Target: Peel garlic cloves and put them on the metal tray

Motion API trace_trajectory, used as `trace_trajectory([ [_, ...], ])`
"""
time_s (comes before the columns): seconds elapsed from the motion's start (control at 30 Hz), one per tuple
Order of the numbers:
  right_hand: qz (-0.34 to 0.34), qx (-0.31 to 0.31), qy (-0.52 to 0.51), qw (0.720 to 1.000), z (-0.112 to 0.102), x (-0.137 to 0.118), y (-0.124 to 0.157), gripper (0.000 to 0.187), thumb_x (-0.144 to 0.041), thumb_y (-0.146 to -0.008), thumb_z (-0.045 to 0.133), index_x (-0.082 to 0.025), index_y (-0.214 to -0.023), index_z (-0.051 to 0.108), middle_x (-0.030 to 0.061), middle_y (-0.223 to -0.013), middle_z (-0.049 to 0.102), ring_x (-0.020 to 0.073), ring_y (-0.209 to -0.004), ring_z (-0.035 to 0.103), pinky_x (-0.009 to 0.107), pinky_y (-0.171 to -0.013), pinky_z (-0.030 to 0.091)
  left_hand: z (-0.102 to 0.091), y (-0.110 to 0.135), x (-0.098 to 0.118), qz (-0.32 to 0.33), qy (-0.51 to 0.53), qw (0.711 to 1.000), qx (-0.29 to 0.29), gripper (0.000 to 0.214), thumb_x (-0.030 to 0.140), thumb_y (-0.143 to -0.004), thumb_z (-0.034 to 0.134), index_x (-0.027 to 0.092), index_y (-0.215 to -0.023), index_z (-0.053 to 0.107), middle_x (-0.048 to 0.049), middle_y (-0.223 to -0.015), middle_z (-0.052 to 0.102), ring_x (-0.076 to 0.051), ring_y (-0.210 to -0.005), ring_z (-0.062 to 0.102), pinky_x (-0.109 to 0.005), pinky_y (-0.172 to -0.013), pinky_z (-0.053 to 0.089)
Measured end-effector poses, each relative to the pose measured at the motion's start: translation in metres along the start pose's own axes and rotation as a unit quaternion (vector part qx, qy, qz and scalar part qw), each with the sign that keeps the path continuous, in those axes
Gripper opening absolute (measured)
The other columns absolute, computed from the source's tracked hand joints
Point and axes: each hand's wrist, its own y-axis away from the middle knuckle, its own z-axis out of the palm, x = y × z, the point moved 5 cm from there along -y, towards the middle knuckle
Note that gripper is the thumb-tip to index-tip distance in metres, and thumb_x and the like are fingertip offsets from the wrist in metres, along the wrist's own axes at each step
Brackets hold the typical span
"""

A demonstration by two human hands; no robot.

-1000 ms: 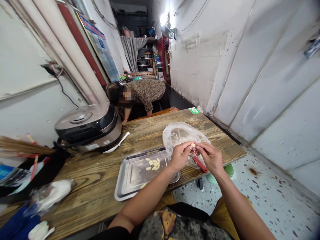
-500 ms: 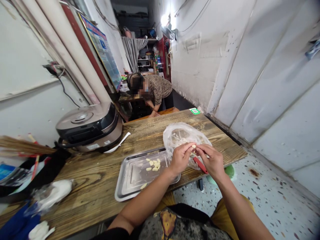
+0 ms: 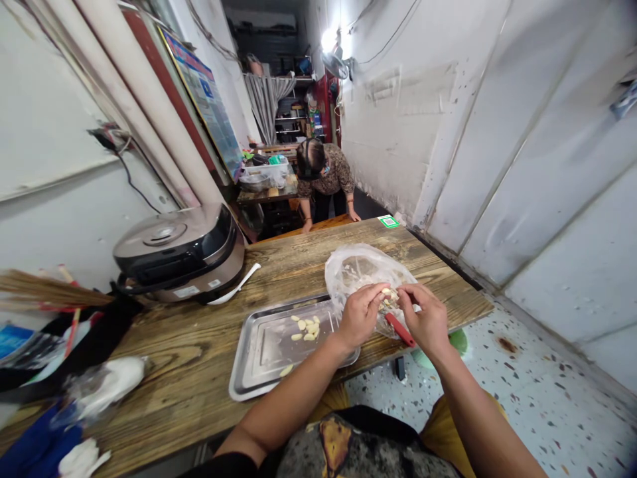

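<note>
One pale garlic clove (image 3: pixel 386 291) is pinched between the thumb and forefinger of the left hand (image 3: pixel 359 312), right of the frame's centre, above a clear plastic bag (image 3: pixel 343 262). The thumb and forefinger of the right hand (image 3: pixel 428 317) are brought close together just to the right of it; whether a shred of skin is caught in that grip cannot be told. Loose scraps (image 3: pixel 389 303) are gathered below in the bag, and a red handle (image 3: pixel 399 330) is seen just left of the right hand, its far end hidden.

In the lower middle of the frame, more cloves (image 3: pixel 310 327) are clustered on a metal tray (image 3: pixel 237 372), with a lone clove (image 3: pixel 286 370) set apart near the left forearm. Tray and bag are both carried by the wooden surface (image 3: pixel 189 372).

The pinched clove could easily be lost, since so small a thing is held by fingertips alone; if dropped, it would probably be hidden among the similarly pale scraps. The red handle, placed close to the near edge of the surface, could be knocked off by a careless wrist. The lone clove could be swept aside if the left forearm is lowered. Should the thin bag be snagged, scraps might be tipped onto the tray.
</note>
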Motion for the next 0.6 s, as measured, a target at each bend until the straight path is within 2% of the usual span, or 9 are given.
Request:
trace_trajectory([
  [0.1, 0.092, -0.027, 0.029, 0.995, 0.014, 0.034, -0.006, 0.031, -0.036, -0.084, 0.045, -0.017, -0.066, 0.06, 0.0023, -0.058, 0.06, 0.0137, -0.054, 0.053, 0.025, -0.057, 0.041, 0.0, -0.001, -0.017, -0.048, 0.02, 0.999, 0.0, 0.031, 0.031, -0.086, 0.043, 0.018, -0.109, 0.06, -0.0075, -0.095, 0.066, -0.017, -0.083, 0.061, -0.029, -0.079, 0.046],
  [0.17, 0.167, -0.097, 0.012, 0.981, 0.034, 0.067, -0.008, 0.042, -0.039, -0.085, 0.041, -0.017, -0.052, 0.056, 0.0012, -0.045, 0.053, 0.0125, -0.046, 0.05, 0.024, -0.05, 0.038, -0.002, -0.001, -0.035, -0.098, 0.024, 0.995, 0.016, 0.031, 0.03, -0.085, 0.043, 0.016, -0.108, 0.059, -0.007, -0.09, 0.066, -0.015, -0.073, 0.061, -0.026, -0.069, 0.047],
  [0.23, 0.2, -0.149, -0.034, 0.968, 0.054, 0.096, -0.008, 0.034, -0.037, -0.081, 0.047, -0.015, -0.057, 0.059, 0.0013, -0.048, 0.057, 0.0131, -0.048, 0.053, 0.023, -0.05, 0.039, -0.01, 0.001, -0.053, -0.14, -0.043, 0.989, 0.028, 0.026, 0.027, -0.082, 0.045, 0.014, -0.098, 0.061, -0.0052, -0.08, 0.065, -0.013, -0.065, 0.058, -0.023, -0.062, 0.044],
  [0.3, 0.187, -0.198, -0.088, 0.958, 0.073, 0.116, -0.009, 0.02, -0.028, -0.076, 0.052, -0.014, -0.081, 0.064, 0.0023, -0.066, 0.066, 0.0141, -0.058, 0.059, 0.023, -0.054, 0.043, -0.022, 0.005, -0.065, -0.159, -0.177, 0.971, 0.016, 0.02, 0.023, -0.079, 0.045, 0.014, -0.08, 0.063, -0.0027, -0.067, 0.061, -0.013, -0.061, 0.054, -0.022, -0.061, 0.039],
  [0.37, 0.171, -0.244, -0.064, 0.953, 0.085, 0.131, -0.009, 0.024, -0.021, -0.074, 0.051, -0.014, -0.094, 0.065, 0.0039, -0.079, 0.069, 0.0153, -0.067, 0.062, 0.024, -0.061, 0.045, -0.037, 0.013, -0.072, -0.162, -0.297, 0.941, -0.021, 0.022, 0.022, -0.079, 0.042, 0.015, -0.068, 0.06, -0.0021, -0.062, 0.058, -0.013, -0.06, 0.051, -0.023, -0.06, 0.036],
  [0.43, 0.143, -0.284, 0.036, 0.947, 0.091, 0.141, -0.01, 0.023, -0.016, -0.074, 0.05, -0.015, -0.09, 0.067, 0.0058, -0.084, 0.069, 0.0168, -0.075, 0.062, 0.024, -0.067, 0.044, -0.053, 0.024, -0.077, -0.164, -0.363, 0.915, -0.062, 0.026, 0.023, -0.082, 0.038, 0.016, -0.067, 0.058, -0.0031, -0.064, 0.058, -0.014, -0.062, 0.051, -0.024, -0.061, 0.034],
  [0.5, 0.117, -0.314, 0.148, 0.93, 0.094, 0.147, -0.01, 0.021, -0.013, -0.075, 0.05, -0.015, -0.083, 0.069, 0.0073, -0.086, 0.069, 0.018, -0.081, 0.061, 0.024, -0.071, 0.043, -0.068, 0.036, -0.082, -0.168, -0.394, 0.897, -0.11, 0.028, 0.024, -0.084, 0.036, 0.016, -0.071, 0.059, -0.0046, -0.071, 0.06, -0.016, -0.068, 0.052, -0.025, -0.064, 0.035],
  [0.6, 0.11, -0.336, 0.222, 0.909, 0.099, 0.15, -0.007, 0.019, -0.012, -0.074, 0.052, -0.014, -0.079, 0.07, 0.0106, -0.087, 0.067, 0.0191, -0.081, 0.061, 0.024, -0.07, 0.041, -0.086, 0.056, -0.09, -0.179, -0.419, 0.87, -0.189, 0.025, 0.021, -0.084, 0.038, 0.017, -0.08, 0.062, -0.0065, -0.081, 0.061, -0.018, -0.08, 0.054, -0.027, -0.072, 0.037],
])
